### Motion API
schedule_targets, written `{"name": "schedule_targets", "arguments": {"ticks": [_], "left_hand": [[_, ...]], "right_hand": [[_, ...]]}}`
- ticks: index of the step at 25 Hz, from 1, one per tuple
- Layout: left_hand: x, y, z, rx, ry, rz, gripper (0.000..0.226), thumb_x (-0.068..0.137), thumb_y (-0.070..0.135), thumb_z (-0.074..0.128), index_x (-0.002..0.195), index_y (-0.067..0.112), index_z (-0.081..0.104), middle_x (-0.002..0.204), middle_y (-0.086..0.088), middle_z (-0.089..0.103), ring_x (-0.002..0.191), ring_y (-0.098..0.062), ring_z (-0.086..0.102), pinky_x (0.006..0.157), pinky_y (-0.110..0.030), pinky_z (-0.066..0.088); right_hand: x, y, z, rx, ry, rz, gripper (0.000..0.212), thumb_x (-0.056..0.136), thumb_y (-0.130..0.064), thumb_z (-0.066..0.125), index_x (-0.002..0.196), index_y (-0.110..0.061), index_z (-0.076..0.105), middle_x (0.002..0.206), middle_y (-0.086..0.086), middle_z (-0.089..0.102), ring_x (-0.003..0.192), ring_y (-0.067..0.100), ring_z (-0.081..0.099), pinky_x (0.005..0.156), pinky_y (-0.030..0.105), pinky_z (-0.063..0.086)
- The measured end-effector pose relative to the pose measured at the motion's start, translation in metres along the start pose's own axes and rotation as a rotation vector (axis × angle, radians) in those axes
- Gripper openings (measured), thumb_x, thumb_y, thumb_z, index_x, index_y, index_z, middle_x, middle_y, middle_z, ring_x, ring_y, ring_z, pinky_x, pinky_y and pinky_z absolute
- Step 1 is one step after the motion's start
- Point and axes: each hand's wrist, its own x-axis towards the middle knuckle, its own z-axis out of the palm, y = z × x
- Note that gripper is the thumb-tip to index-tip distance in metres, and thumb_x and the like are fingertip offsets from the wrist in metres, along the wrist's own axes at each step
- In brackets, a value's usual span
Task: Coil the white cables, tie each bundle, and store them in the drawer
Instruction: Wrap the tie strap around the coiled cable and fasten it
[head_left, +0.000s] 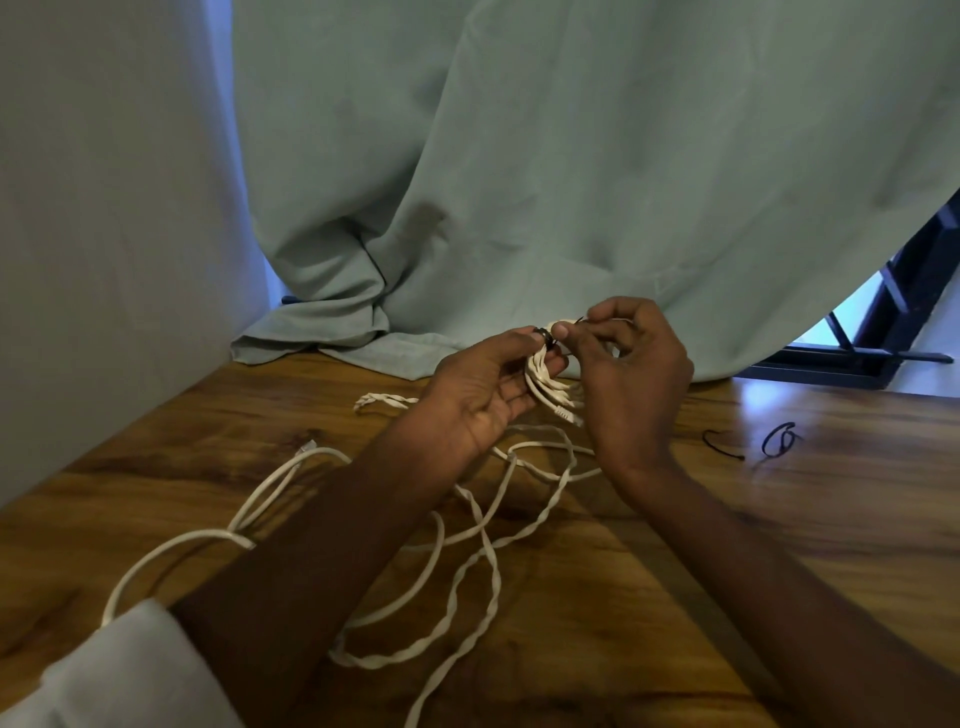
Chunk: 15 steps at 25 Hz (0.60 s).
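both hands are raised above the far middle of a wooden table (779, 545). the left hand (483, 395) lies palm up, its fingers curled round a small bundle of coiled white cable (545, 382); the coils sit between its fingertips and thumb, and a dark ring shows on one finger. the right hand (631, 374) is just right of the bundle, touching it, thumb and forefinger pressed together on a thin black tie (581, 321) at the top of the coil. white plug ends (566, 413) hang from the bundle's lower side, between the two hands.

loose white cables (467, 571) lie on the table near the person, below and left of the hands: several open loops, some lengths twisted in pairs, one loop passing under the left forearm. a short twisted length (384, 401) rests on the table left of the left hand. one plug (306, 447) lies at the far left end of a loop.

two more black ties (776, 440) lie on the table to the right, well apart from the hands. a pale green cloth (519, 156) hangs behind the table, its hem resting on the far edge. a light sleeve (119, 670) covers the left upper arm at the near left corner.
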Motion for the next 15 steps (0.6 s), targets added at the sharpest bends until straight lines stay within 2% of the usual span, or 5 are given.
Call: {"name": "schedule_targets", "arguments": {"ticks": [3,5,7,12,15], "left_hand": [[-0.0022,-0.0027,0.0028,0.005,0.004,0.017,0.024,0.095,0.000,0.068,0.119,-0.001,0.069,0.104,-0.021,0.078,0.088,-0.027,0.079,0.075,-0.039,0.066],[-0.0028,-0.0034,0.0035,0.008,0.014,0.036,0.024,0.093,0.000,0.069,0.117,-0.001,0.070,0.102,-0.020,0.078,0.085,-0.026,0.079,0.075,-0.039,0.066],[-0.0027,-0.0042,0.0041,0.020,0.035,0.064,0.017,0.092,-0.001,0.070,0.109,0.000,0.073,0.097,-0.019,0.078,0.079,-0.025,0.079,0.071,-0.037,0.066],[0.0003,-0.0054,0.0040,-0.004,0.109,0.117,0.015,0.090,-0.003,0.072,0.104,0.001,0.073,0.088,-0.017,0.079,0.073,-0.022,0.078,0.077,-0.039,0.065],[0.0001,-0.0061,0.0044,0.004,0.120,0.117,0.020,0.089,-0.002,0.074,0.109,0.001,0.074,0.096,-0.018,0.079,0.077,-0.024,0.078,0.078,-0.039,0.065]], "right_hand": [[-0.0026,0.0020,-0.0014,-0.056,0.013,-0.088,0.010,0.087,-0.023,0.083,0.095,-0.020,0.080,0.083,-0.015,0.076,0.082,0.008,0.071,0.074,0.033,0.057],[-0.0051,0.0026,-0.0007,-0.161,-0.009,-0.154,0.011,0.090,-0.026,0.080,0.101,-0.025,0.082,0.091,-0.016,0.077,0.088,0.015,0.066,0.074,0.026,0.050],[-0.0066,0.0032,0.0007,-0.246,-0.024,-0.207,0.016,0.091,-0.027,0.077,0.106,-0.026,0.082,0.097,-0.014,0.078,0.091,0.017,0.063,0.075,0.030,0.049],[-0.0053,0.0065,0.0021,-0.344,-0.037,-0.178,0.015,0.091,-0.024,0.075,0.104,-0.021,0.081,0.097,-0.008,0.078,0.090,0.015,0.057,0.069,0.023,0.037],[-0.0034,0.0081,0.0006,-0.380,-0.076,-0.158,0.014,0.089,-0.026,0.072,0.100,-0.023,0.080,0.094,-0.009,0.076,0.089,0.014,0.054,0.067,0.025,0.034]]}}
